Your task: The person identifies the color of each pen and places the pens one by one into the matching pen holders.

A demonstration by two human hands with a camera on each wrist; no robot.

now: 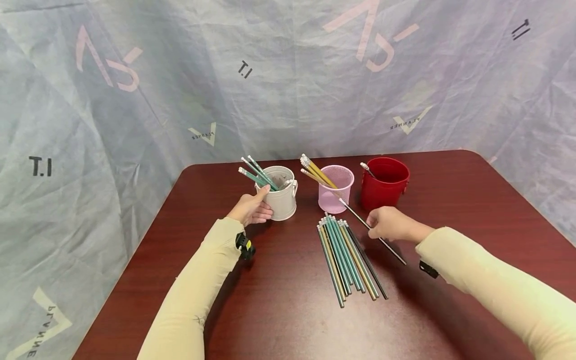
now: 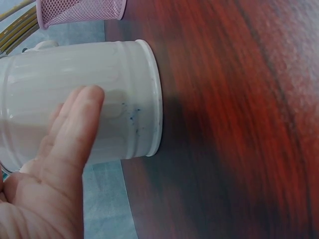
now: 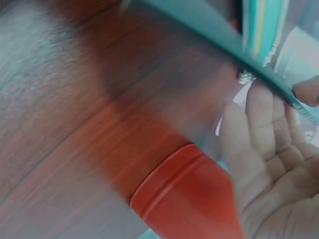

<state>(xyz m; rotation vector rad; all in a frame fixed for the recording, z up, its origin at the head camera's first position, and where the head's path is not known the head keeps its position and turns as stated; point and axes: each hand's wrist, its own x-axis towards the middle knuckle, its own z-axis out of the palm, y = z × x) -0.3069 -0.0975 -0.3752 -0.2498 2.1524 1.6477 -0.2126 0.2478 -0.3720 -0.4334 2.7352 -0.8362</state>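
Note:
My right hand (image 1: 390,223) pinches a dark, slim pencil (image 1: 392,250) between thumb and fingertips, its white eraser end slanting up toward the pink mesh cup (image 1: 335,202). The right wrist view shows this pencil (image 3: 219,42) blurred, with a greenish sheen. At the left, my left hand (image 1: 252,207) rests against a white metal bucket (image 1: 282,206), thumb up at the rim. Its fingers (image 2: 75,127) lie nearly straight along the bucket's wall in the left wrist view. Green pencils (image 1: 258,174) lean out of this bucket, and yellow pencils (image 1: 321,172) out of the mesh cup.
A spread of green, gold and black pencils (image 1: 346,260) lies on the dark red wooden table (image 1: 279,290) in front of the cup. To the right stands a red bucket (image 1: 382,192) with a dark pencil (image 1: 366,169) inside. A grey cloth (image 1: 279,100) hangs behind.

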